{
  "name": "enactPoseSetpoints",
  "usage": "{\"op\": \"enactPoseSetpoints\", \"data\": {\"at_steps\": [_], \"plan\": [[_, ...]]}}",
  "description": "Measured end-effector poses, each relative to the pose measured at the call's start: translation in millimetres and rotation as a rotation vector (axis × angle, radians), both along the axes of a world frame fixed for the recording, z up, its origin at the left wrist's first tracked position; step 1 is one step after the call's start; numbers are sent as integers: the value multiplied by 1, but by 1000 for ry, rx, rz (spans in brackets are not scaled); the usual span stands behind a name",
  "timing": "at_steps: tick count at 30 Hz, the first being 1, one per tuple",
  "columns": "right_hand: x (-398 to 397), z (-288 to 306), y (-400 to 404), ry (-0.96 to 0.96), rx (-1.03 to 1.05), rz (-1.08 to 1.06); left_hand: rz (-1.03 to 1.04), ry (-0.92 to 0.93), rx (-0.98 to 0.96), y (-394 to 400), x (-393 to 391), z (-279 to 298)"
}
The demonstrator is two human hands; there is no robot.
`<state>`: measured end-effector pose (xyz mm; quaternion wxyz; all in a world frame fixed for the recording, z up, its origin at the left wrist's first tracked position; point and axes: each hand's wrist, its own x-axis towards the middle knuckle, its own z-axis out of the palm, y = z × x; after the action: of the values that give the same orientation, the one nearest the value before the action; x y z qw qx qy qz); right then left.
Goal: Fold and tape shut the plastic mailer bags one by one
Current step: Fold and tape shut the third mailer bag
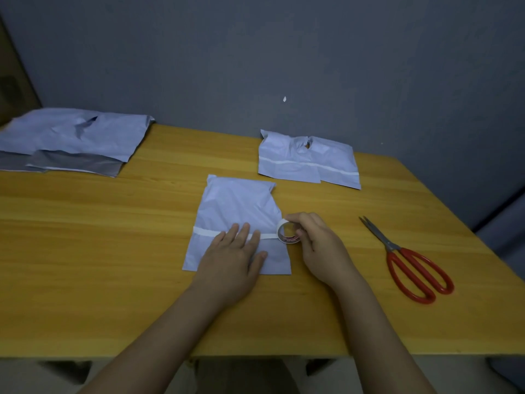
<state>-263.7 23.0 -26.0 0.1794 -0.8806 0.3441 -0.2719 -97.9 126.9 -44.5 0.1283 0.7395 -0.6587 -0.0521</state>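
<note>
Crinkled plastic mailer (235, 206), flat under left hand (233, 251).

Folded mailer (235, 214) lies on table (113, 251) ctr, right in front of me; my left hand (237, 251) rests flat on it, my right hand (315, 240) holds tape roll (287, 232) at its right edge w/ tape strip (204, 231) running across it. Two taped mailers (306, 163) lie behind to the right; scissors (409, 260) far right; mailer pile (71, 140) at back left.
</note>
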Motion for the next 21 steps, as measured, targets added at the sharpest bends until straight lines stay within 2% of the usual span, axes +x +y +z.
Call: {"op": "enactPoseSetpoints", "data": {"at_steps": [15,21], "plan": [[4,-7,1,-89,-19,-40,-29,51,41,-4,4,16],[4,-12,-3,-121,-23,-36,39,-109,-104,-14,0,19]]}}
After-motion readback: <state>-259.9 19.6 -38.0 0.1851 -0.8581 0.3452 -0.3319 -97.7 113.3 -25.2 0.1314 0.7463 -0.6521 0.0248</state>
